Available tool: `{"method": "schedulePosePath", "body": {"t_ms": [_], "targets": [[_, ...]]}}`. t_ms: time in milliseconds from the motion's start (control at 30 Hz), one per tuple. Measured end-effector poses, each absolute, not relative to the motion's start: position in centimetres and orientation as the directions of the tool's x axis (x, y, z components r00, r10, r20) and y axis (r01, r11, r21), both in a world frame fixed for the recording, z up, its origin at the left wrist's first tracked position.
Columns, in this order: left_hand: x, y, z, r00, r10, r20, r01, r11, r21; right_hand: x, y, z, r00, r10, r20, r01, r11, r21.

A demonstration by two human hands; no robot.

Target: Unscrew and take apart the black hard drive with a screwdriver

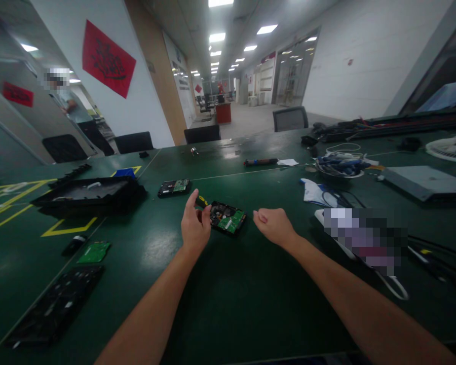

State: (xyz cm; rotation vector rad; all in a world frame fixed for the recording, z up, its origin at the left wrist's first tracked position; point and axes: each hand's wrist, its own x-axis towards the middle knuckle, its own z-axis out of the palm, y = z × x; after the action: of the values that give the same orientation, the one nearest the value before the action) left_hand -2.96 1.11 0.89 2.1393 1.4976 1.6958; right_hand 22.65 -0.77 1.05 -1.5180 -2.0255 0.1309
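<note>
A hard drive (228,218) lies circuit side up, its green board showing, on the dark green table (228,304) in front of me. My left hand (195,223) rests at the drive's left edge, fingers closed round a small tool with a yellow-and-black handle (201,201). My right hand (274,225) hovers just right of the drive, curled into a loose fist; nothing shows in it and it does not touch the drive.
A second hard drive (174,187) lies further back. A black tray (87,196), a loose green circuit board (95,252) and a black keyboard-like panel (57,304) lie to the left. Cables (340,165), a screwdriver (260,162) and a grey case (421,181) lie right. A person (76,119) stands far left.
</note>
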Motion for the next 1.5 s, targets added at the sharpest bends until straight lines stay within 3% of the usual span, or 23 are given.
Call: {"method": "schedulePosePath", "body": {"t_ms": [333, 467, 733, 1500], "targets": [[-2.9, 1.1, 0.8, -0.039, 0.651, 0.758, 0.677, -0.54, 0.499, 20.8, -2.1, 2.0, -0.289, 0.948, 0.135, 0.858, 0.319, -0.402], [-2.9, 1.0, 0.8, -0.041, 0.649, 0.76, 0.68, -0.539, 0.498, 20.4, -2.4, 2.3, -0.332, 0.941, 0.063, 0.888, 0.334, -0.316], [-2.9, 1.0, 0.9, -0.036, 0.661, 0.75, 0.678, -0.535, 0.504, 19.8, -2.3, 2.1, -0.368, 0.929, 0.031, 0.903, 0.365, -0.225], [-3.1, 1.0, 1.5, 0.063, 0.688, 0.723, 0.675, -0.563, 0.476, 19.9, -2.4, 2.4, -0.37, 0.929, 0.007, 0.897, 0.36, -0.255]]}}
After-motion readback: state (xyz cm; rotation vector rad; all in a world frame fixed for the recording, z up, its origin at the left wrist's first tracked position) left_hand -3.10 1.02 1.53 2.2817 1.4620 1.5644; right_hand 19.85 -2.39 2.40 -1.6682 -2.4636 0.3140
